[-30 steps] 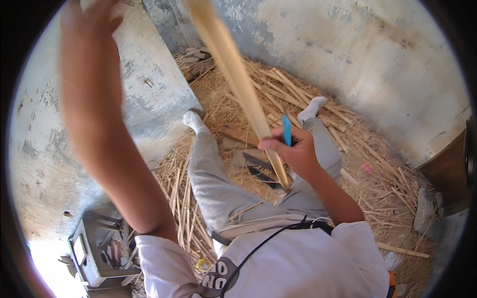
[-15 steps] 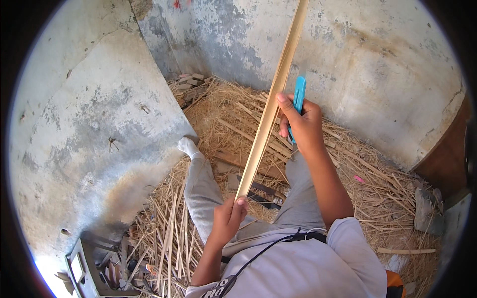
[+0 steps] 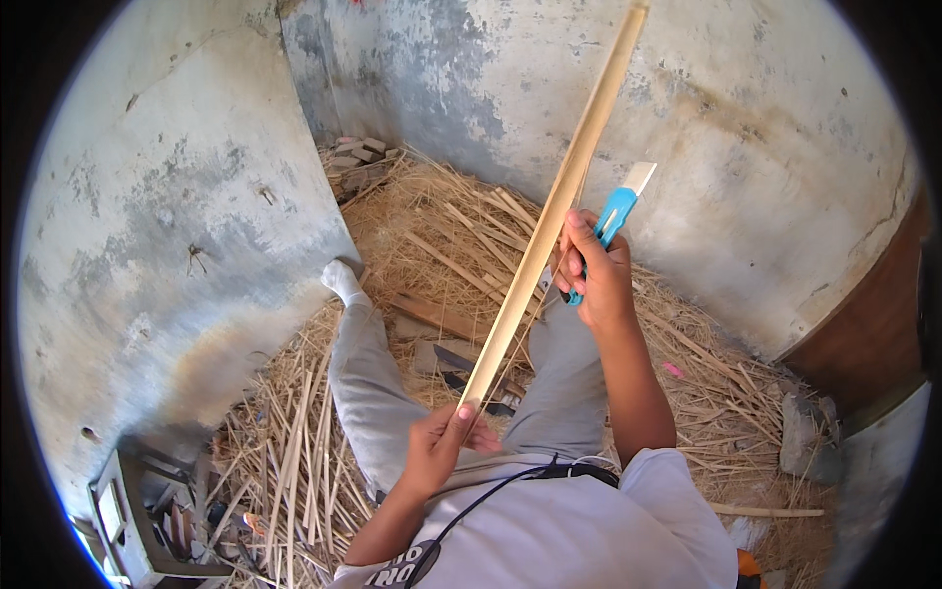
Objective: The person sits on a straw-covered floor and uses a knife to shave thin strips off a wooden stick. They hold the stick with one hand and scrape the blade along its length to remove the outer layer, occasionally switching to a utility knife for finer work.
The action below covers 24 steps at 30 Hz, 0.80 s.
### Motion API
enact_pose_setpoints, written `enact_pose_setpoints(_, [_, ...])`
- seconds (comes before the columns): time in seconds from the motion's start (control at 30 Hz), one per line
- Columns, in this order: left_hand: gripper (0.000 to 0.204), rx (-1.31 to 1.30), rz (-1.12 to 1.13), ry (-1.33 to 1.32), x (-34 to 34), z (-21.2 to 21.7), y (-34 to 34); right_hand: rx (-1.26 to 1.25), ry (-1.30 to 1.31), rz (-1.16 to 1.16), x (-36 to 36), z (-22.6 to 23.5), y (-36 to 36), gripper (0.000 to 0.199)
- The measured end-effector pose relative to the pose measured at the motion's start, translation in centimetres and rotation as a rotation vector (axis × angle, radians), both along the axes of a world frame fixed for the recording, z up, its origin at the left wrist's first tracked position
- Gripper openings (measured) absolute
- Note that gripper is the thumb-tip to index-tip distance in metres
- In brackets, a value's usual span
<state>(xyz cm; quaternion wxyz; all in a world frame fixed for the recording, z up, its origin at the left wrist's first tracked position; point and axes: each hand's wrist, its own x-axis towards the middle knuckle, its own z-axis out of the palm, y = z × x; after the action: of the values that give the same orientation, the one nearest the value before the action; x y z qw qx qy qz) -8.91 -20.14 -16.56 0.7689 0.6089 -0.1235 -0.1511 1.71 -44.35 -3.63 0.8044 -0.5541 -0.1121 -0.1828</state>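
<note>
A long, pale split-bamboo strip (image 3: 549, 226) slants up and to the right in front of me, its hollow inner face showing. My left hand (image 3: 439, 444) is closed round its lower end, thumb on top. Beside the strip's right edge, my right hand (image 3: 601, 275) grips a blue utility knife (image 3: 615, 213). The pale, wide blade points up and right, away from the bamboo. A thin fibre runs along the strip's right side near my right fingers. Whether those fingers touch the strip, I cannot tell.
Bamboo slivers (image 3: 294, 442) and straw-like shavings cover the floor around my legs. Dark flat blades (image 3: 456, 359) lie between them. Brick pieces (image 3: 365, 152) sit by the peeling wall (image 3: 726, 128). A broken grey frame (image 3: 123, 530) stands lower left, a stone block (image 3: 807, 432) at right.
The knife has tipped to the right, and its blade now shows. My right hand has turned and sits slightly lower. The strip's upper end has come into view; my left hand still holds its lower end.
</note>
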Motion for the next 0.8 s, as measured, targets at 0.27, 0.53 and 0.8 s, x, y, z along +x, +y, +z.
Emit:
enact_pose_setpoints(0.27, [0.041,0.013,-0.040,0.010,2.4,-0.8,-0.9,-0.002,0.075,-0.066,0.1,0.1,-1.9,0.034])
enact_pose_setpoints(0.53, [0.039,0.302,0.186,-0.062,6.0,-4.0,3.0,-0.049,-0.059,-0.394,-1.5,6.4,-9.4,0.035])
enact_pose_setpoints(0.8, [0.039,0.429,-0.447,0.233,3.8,-2.2,12.9,0.496,-0.177,-0.390,-1.4,7.8,-40.9,0.034])
